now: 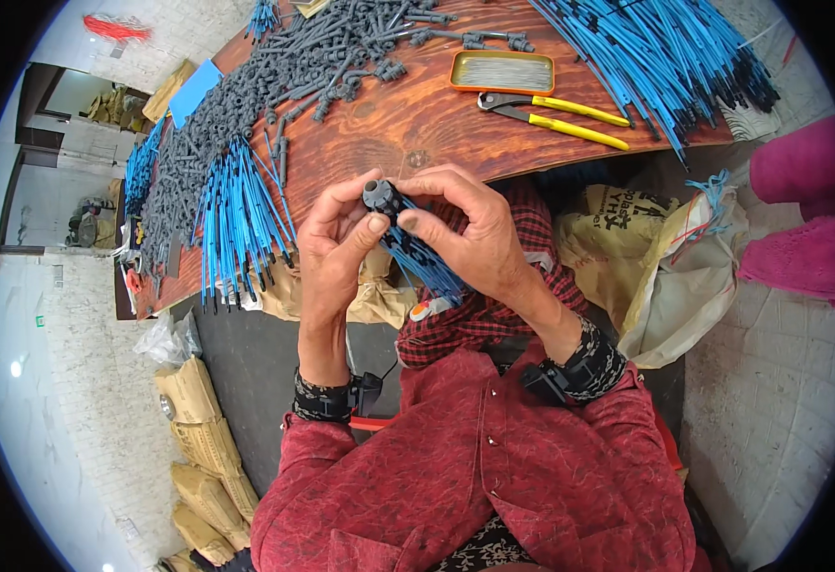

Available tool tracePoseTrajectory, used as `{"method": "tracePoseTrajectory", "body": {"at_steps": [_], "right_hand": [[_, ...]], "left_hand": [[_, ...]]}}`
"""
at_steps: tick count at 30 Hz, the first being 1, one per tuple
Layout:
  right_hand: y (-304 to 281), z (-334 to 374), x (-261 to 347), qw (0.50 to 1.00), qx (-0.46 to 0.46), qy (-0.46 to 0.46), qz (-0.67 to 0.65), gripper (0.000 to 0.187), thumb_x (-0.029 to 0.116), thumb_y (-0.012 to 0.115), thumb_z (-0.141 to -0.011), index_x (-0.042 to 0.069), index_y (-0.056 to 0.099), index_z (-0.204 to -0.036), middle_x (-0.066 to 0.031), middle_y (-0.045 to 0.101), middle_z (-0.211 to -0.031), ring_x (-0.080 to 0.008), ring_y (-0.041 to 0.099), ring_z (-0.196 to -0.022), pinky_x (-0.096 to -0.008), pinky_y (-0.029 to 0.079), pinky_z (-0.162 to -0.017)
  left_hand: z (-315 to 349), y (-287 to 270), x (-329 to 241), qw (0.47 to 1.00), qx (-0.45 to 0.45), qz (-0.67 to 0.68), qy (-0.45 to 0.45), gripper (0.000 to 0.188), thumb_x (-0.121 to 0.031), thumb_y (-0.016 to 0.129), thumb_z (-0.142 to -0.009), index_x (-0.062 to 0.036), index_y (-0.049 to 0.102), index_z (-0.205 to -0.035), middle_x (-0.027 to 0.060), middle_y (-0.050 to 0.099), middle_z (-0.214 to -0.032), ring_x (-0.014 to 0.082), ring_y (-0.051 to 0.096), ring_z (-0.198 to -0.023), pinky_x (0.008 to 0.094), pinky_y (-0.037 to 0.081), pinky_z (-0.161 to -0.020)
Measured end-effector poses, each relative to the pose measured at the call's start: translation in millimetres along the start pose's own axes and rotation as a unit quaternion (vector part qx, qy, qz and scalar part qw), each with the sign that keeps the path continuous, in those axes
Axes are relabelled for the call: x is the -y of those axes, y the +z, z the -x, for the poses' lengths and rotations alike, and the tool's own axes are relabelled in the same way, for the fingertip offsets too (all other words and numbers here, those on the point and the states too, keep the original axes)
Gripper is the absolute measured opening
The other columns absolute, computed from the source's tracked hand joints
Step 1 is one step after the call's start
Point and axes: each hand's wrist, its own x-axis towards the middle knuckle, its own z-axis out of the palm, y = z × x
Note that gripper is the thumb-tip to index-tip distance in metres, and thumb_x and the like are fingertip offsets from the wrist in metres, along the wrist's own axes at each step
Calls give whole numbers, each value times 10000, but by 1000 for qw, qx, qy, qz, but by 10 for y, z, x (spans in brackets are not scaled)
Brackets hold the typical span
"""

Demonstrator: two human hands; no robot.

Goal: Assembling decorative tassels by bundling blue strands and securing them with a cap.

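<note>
Both hands meet in front of the wooden table's [408,124] near edge. My left hand [333,250] pinches a small dark grey plastic fitting [379,196] between thumb and fingers. My right hand [465,234] grips a bundle of thin blue tubes [427,267] whose upper ends sit at the fitting; its thumb presses beside the fitting. The tubes run down toward my lap over a red checked cloth [494,305].
On the table lie a heap of grey fittings [284,86], a fan of blue tubes [236,219] at left, a bigger sheaf of blue tubes [656,48] at right, an orange-rimmed tin [501,72] and yellow-handled pliers [556,114]. Sacks [665,257] lie at right, brown bags [198,419] at lower left.
</note>
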Motion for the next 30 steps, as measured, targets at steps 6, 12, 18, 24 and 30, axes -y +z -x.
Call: {"method": "tracePoseTrajectory", "body": {"at_steps": [6,12,18,24,30], "right_hand": [[-59,-18,-44,993,-2,76,-89,326,33,790,-859,12,707,-1174,-80,677,-1123,-175,693,-1026,-296,570,-868],[-205,-34,-80,962,41,175,-205,324,117,746,-961,-28,648,-1233,-75,688,-1126,-118,668,-1030,-274,557,-926],[-269,-88,-31,951,31,221,-215,309,133,764,-951,-26,655,-1193,-73,713,-1086,-112,669,-1003,-264,549,-901],[-253,-79,111,956,14,221,-194,305,125,756,-958,-37,645,-1191,-81,718,-1088,-114,672,-1005,-265,548,-899],[-202,-19,151,965,-5,209,-157,297,99,750,-957,-39,638,-1195,-84,708,-1120,-115,671,-1021,-266,550,-903]], "left_hand": [[-34,183,22,999,-48,12,15,440,36,731,-921,42,617,-1346,78,679,-1190,132,646,-1102,279,522,-971],[-41,331,56,997,-62,6,49,419,100,737,-880,48,660,-1289,84,678,-1174,168,677,-1116,283,551,-992],[-71,420,159,988,-85,-79,99,427,76,764,-857,26,684,-1273,103,691,-1141,154,689,-1067,269,575,-906],[-66,418,101,990,-61,-79,103,419,54,749,-878,17,683,-1290,113,692,-1144,152,680,-1061,263,565,-892],[-93,176,4,984,29,-126,121,385,15,655,-951,-10,669,-1335,126,693,-1144,185,657,-1069,292,521,-922]]}}
